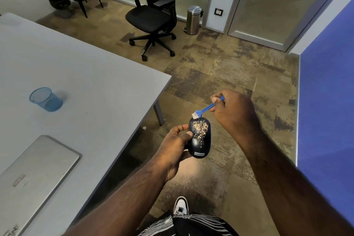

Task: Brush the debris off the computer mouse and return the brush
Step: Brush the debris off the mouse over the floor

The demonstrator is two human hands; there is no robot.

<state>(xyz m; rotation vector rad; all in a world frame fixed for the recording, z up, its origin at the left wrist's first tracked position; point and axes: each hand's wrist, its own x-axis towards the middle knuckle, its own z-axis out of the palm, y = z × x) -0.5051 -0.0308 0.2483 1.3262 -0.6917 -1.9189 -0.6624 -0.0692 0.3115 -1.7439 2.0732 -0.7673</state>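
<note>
Still debris [200,129] on black mouse [200,140]

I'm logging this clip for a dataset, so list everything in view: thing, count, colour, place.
computer mouse: 1, black, held out over the floor
debris: pale crumbs, on the mouse's top
brush: 1, blue handle, white bristles, at the mouse's far end
table: 1, grey, left
mesh cup: 1, blue, on the table
laptop: 1, silver, closed, table's near edge
office chair: 1, black, on the floor behind the table
pedal bin: 1, steel, by the glass wall
partition: 1, blue, right
shoe: 1, white and black, bottom
left hand: holds the mouse
right hand: holds the brush
</note>
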